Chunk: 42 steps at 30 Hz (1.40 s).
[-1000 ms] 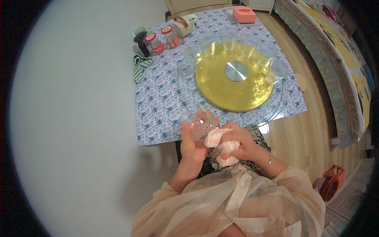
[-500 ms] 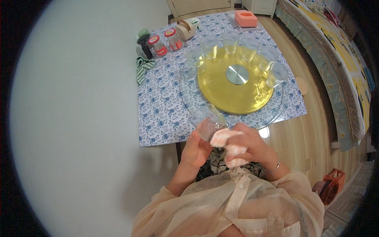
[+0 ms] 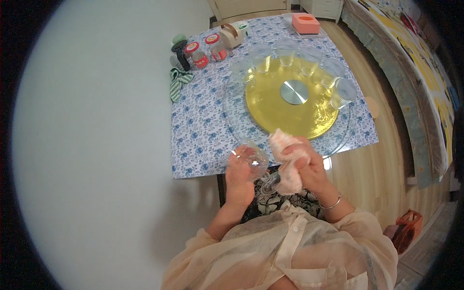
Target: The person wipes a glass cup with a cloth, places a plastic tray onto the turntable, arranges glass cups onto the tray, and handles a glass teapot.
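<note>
A pale wall (image 3: 96,145) stands left of the table (image 3: 198,125), a bed (image 3: 411,53) and wood-toned floor (image 3: 357,179) right

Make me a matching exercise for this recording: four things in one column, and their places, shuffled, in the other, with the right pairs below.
Things
1. Pink-and-white cloth
2. Clear vessel nearest the person
3. Coral box
4. Green-and-white cloth

Places
A. At the far right corner of the table
B. In the left hand
C. At the left edge of the table, near the wall
D. In the right hand

Right pairs: 1-D, 2-B, 3-A, 4-C
</note>
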### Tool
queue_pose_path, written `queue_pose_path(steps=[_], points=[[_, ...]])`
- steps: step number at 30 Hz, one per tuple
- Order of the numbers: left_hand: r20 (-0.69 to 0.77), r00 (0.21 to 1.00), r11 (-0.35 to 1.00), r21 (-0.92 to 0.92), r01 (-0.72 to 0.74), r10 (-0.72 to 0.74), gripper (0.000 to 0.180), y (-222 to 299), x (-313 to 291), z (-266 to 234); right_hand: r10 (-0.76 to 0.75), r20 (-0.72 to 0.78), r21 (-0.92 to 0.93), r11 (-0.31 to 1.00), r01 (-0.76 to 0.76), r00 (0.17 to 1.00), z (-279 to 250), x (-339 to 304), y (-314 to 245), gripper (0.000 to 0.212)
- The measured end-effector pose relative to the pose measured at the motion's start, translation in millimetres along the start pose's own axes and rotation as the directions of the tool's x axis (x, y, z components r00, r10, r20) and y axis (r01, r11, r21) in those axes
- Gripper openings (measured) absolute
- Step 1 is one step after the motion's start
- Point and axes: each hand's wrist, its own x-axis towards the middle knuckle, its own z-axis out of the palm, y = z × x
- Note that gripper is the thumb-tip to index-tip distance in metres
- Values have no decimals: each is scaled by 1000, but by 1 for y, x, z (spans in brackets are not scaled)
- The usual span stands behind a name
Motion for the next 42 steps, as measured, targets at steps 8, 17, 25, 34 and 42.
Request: queue_pose_path(steps=[8, 17, 25, 34, 42], points=[[160, 966, 978, 58, 199, -205, 55, -4, -8, 0, 93, -51, -50, 994, -96, 994, 10, 0, 11, 17], [300, 906, 923, 332, 194, -299, 57, -9, -7, 5, -153, -94, -220, 967, 130, 984, -5, 5, -6, 15], [418, 833, 870, 472, 143, -363, 60, -9, -5, -10, -23, 314, -282, 952, 116, 949, -4, -5, -18, 22], [420, 752, 847, 85, 525, -508, 59, -8, -4, -4, -130, 130, -188, 970, 153, 983, 11, -4, -14, 18], [285, 812, 841, 364, 400, -510, 57, 15, -17, -1, 66, -15, -87, 994, -67, 998, 14, -5, 5, 14]])
